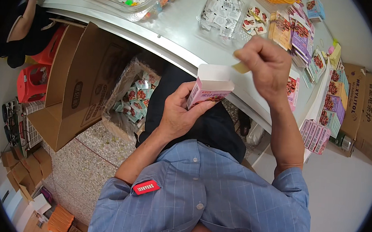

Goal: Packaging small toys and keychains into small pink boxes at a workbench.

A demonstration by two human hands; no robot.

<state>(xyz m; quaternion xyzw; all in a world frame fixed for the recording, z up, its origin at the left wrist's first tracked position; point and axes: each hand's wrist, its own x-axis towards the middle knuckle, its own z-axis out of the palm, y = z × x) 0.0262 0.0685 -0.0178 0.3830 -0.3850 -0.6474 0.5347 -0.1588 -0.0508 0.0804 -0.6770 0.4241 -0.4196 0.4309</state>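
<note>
My left hand point(179, 112) is closed around a small pink carton point(209, 95), held over my lap with its top open and the white flaps standing up. Up and to the right of it, my right hand point(267, 65) pinches a small yellowish flat piece point(241, 68), partly hidden by the fingers and blurred. On the table beyond lie a clear tray of white sachets point(221, 13) and a group of small printed cards point(255, 21). A pink printed carton point(292, 87) sits just behind my right wrist.
Stacks of flattened orange and purple cartons point(301, 34) fill the table's right side, beside several finished-looking pink boxes point(315, 136). A clear bin of colourful trinkets point(116, 1) stands at the far left. Below are a lined box of packets point(137, 96), a large cardboard box point(85, 79) and red stools point(34, 81).
</note>
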